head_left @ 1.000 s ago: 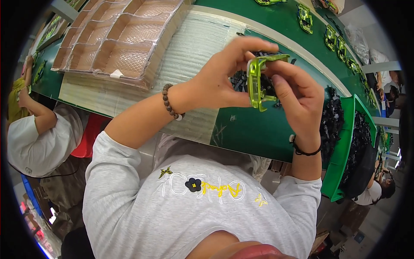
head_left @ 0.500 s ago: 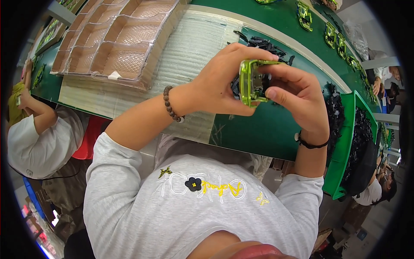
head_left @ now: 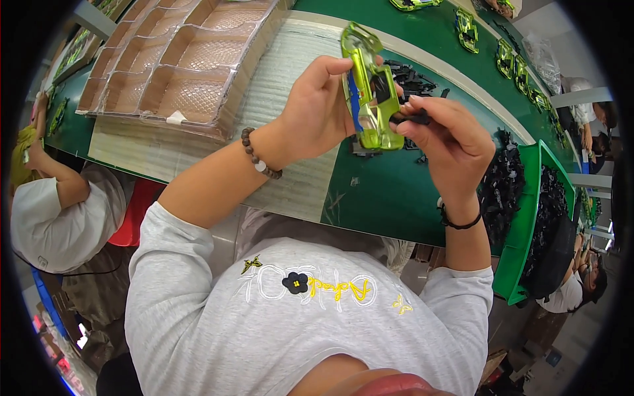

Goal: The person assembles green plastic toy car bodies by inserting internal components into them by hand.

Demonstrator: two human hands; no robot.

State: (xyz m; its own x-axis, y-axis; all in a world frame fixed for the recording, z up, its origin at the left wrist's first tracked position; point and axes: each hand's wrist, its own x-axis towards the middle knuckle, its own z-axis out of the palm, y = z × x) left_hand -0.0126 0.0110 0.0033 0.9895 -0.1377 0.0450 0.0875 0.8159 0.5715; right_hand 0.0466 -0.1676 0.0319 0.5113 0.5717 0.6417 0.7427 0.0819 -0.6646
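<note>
My left hand (head_left: 321, 109) is closed on a shiny green toy car body (head_left: 374, 99) with blue and black patches, held tilted above the bench. Between the thumb and fingers of my right hand (head_left: 452, 135) is a small black plastic part (head_left: 413, 119), close against the car body's near right side. Whether the part touches the body cannot be made out. Behind the car body, a pile of loose black parts (head_left: 411, 78) lies on the green bench top (head_left: 389, 198).
A clear divided tray (head_left: 191, 86) in a carton stands at the left on a foam sheet (head_left: 284, 72). On the right, more black parts (head_left: 505, 178) lie beside a green bin (head_left: 528, 218). Other green car bodies (head_left: 466, 30) line the far side. A person (head_left: 63, 198) sits at the left.
The car body has turned from end-on to lengthwise, its far end now raised away from me. My right hand has drawn slightly back, and the black part now shows in its fingers.
</note>
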